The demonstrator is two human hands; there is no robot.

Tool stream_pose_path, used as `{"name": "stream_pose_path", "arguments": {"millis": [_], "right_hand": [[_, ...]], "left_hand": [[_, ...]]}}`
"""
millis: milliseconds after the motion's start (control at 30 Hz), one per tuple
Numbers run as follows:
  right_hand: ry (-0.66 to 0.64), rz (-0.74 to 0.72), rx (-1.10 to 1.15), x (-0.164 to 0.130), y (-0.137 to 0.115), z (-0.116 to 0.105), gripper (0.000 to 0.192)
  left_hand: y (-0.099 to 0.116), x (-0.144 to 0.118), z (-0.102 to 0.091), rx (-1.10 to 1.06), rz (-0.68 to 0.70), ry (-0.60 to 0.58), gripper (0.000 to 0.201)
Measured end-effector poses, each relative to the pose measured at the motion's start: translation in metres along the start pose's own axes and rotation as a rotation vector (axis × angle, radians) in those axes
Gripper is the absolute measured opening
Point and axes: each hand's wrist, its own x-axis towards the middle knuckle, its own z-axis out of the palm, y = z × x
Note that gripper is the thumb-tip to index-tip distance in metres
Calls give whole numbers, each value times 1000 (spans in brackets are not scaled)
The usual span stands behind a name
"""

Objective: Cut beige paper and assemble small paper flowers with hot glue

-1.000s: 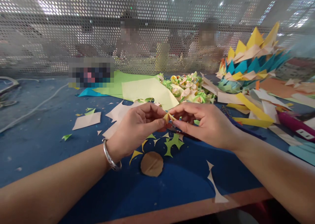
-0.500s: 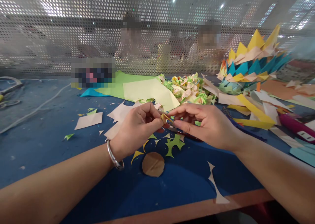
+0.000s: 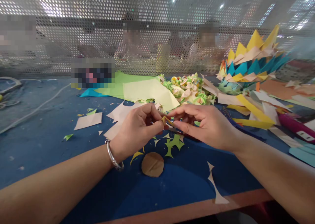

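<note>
A small folded piece of yellow paper (image 3: 167,120) is pinched between the fingertips of both hands, above the middle of the table. My left hand (image 3: 142,122), with a silver bangle on its wrist, holds its left end. At the right end, thumb and fingers of my right hand (image 3: 201,124) are closed on the same piece. Below the hands lies a round brown cardboard disc (image 3: 152,164). Green paper scraps (image 3: 174,145) and a yellow scrap (image 3: 136,156) are beside it. Under my right hand something dark is mostly hidden.
Behind the hands are pale yellow paper (image 3: 150,91), green sheets (image 3: 115,83) and a heap of small folded paper pieces (image 3: 188,89). A layered paper construction (image 3: 253,63) stands far right, near a magenta tool (image 3: 294,125). A perforated screen (image 3: 98,30) borders the back.
Both hands keep their grip with almost no movement. The folded yellow paper has tilted slightly, showing its peak more plainly.
</note>
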Motion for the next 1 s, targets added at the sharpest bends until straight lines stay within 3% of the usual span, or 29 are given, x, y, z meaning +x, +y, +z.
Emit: {"name": "stream_pose_path", "arguments": {"millis": [500,800,1000], "right_hand": [[14,-136,-195,-1,4,2,21],[2,-148,-229,1,3,1,16],[-33,-85,-155,1,4,2,10]], "left_hand": [[-1,-5,4,195,101,-17,13],[6,-7,5,397,171,17,10],[4,-7,5,352,152,-14,7]]}}
